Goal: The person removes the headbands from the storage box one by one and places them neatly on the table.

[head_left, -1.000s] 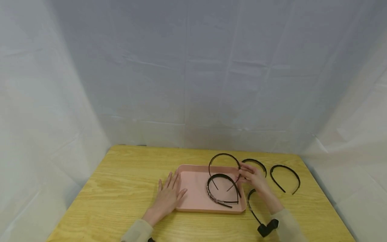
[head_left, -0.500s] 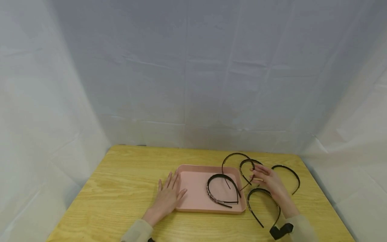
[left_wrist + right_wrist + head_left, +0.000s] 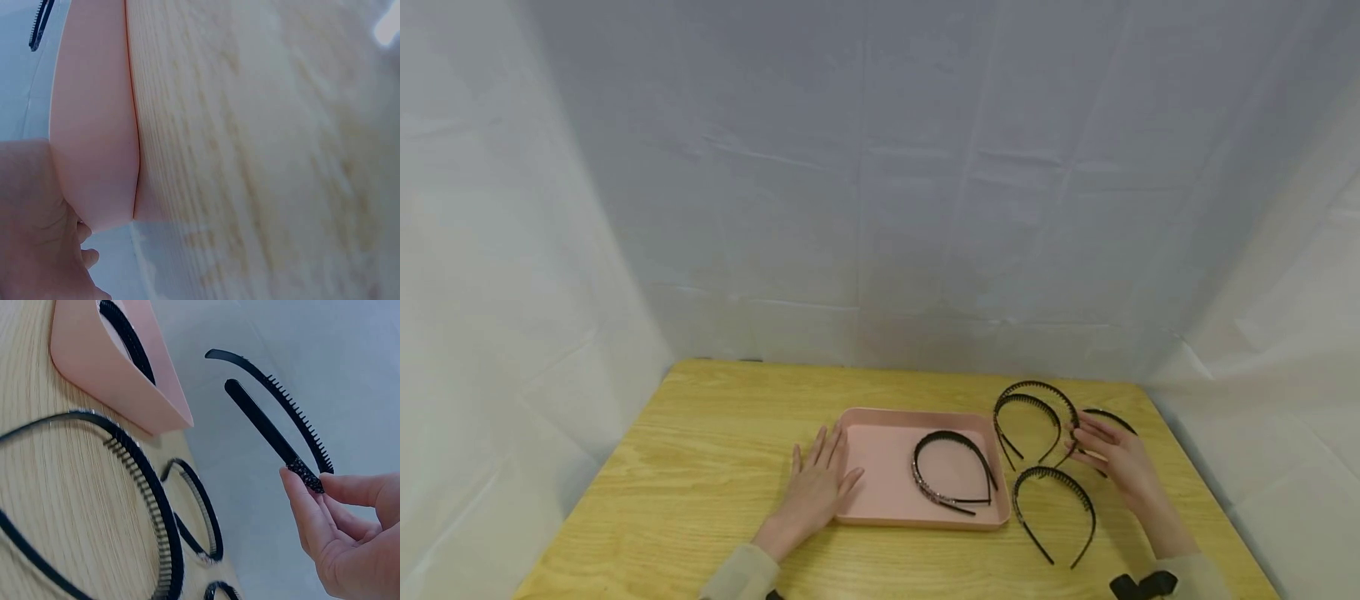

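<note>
My right hand (image 3: 1112, 454) pinches a black toothed headband (image 3: 1036, 383) between thumb and fingers, raised over the table right of the tray. A sparkly patch shows by the fingertips on this headband (image 3: 253, 419) in the right wrist view. Straight-fingered, my left hand (image 3: 820, 482) rests against the left end of the pink tray (image 3: 880, 471). Inside the tray's right half lie black headbands (image 3: 947, 434), overlapping, with glittery trim. In the left wrist view, part of the left hand (image 3: 37, 231) shows beside the tray wall (image 3: 94, 119).
Right of the tray, a toothed headband (image 3: 1052, 471) lies near the front. Another headband (image 3: 1030, 398) lies behind it, overlapped by the held one. A further headband (image 3: 1116, 414) at the far right is partly hidden by the right hand. Pale sheeting (image 3: 865, 208) surrounds the wooden table (image 3: 700, 467).
My right hand has carried the held headband rightward, from above the tray to above the headbands on the table. The left hand and the tray have stayed put.
</note>
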A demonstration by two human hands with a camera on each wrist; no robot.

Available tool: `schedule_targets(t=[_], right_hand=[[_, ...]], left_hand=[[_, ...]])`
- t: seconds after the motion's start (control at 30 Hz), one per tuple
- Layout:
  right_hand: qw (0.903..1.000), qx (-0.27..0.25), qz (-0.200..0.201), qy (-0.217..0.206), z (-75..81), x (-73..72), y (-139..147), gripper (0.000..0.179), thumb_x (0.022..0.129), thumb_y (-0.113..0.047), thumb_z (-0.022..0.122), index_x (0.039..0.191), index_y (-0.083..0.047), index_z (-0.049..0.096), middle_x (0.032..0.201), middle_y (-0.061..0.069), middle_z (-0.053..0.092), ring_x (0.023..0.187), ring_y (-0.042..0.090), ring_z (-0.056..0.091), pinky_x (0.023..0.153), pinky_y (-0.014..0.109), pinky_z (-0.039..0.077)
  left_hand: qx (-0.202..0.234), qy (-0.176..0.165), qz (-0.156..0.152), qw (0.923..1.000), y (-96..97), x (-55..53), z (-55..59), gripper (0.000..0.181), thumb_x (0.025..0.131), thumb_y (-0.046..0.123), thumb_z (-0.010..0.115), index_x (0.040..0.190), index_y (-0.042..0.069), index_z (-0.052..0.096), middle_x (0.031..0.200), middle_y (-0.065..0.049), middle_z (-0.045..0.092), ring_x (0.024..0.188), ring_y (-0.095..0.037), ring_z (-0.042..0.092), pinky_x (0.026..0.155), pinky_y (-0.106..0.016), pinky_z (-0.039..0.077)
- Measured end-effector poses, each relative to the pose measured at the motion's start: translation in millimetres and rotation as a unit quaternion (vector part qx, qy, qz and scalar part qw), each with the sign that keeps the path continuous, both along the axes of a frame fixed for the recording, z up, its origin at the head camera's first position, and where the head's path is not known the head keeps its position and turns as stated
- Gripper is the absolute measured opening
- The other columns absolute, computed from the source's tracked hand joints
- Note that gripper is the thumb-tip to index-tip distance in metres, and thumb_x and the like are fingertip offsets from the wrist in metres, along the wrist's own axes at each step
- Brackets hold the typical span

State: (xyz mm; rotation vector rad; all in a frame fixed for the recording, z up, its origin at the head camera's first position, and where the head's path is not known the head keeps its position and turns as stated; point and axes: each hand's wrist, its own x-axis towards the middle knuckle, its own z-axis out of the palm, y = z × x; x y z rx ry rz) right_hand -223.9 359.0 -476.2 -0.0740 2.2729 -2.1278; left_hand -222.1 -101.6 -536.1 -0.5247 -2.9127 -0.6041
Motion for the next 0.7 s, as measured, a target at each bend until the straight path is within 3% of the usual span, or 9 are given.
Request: schedule_targets(t=[0.07,0.2,0.43,0.7], right_hand=[[0.9999,-0.01,-0.002,0.007,-1.0,2.6,6,0.053,0.105,-0.009,0.056,0.151,0.006,0.036,0.11,-0.016,0.068,0.097,0.003,0.068,0.087,0.029,0.059],[0.9995,-0.031,0.003,0.0,-2.1,7.0,17,0.04,0.105,-0.008,0.055,0.144,-0.006,0.047,0.11,-0.016,0.07,0.094,0.007,0.07,0.086,0.026,0.059],[0.9992,-0.034,0.008,-0.017,-6.1,14.4,38,0.038,0.106,-0.011,0.054,0.143,-0.016,0.048,0.114,-0.016,0.071,0.097,0.006,0.069,0.087,0.025,0.059],[0.9989,-0.037,0.01,-0.028,-13.4,26.6,63,0.031,0.107,-0.01,0.051,0.121,-0.036,0.059,0.113,-0.018,0.071,0.099,0.002,0.067,0.084,0.023,0.058]], left_hand=[[0.0,0.003,0.001,1.0,-0.2,-0.6,-2.4,0.069,0.107,0.041,0.048,0.156,-0.004,0.031,0.166,-0.018,0.023,0.152,-0.043,0.02,0.115,-0.075,0.014],[0.003,0.005,-0.004,1.0,-0.9,-1.9,-5.8,0.071,0.107,0.044,0.046,0.157,-0.003,0.029,0.167,-0.017,0.021,0.152,-0.042,0.019,0.115,-0.075,0.014],[-0.012,0.03,-0.005,0.9995,-2.7,-5.5,-15.2,0.074,0.107,0.05,0.042,0.157,-0.002,0.03,0.166,-0.017,0.023,0.152,-0.042,0.022,0.114,-0.075,0.017],[0.0,0.006,-0.004,1.0,0.7,1.0,0.6,0.068,0.106,0.039,0.05,0.155,-0.005,0.032,0.165,-0.021,0.025,0.151,-0.045,0.022,0.114,-0.076,0.015]])
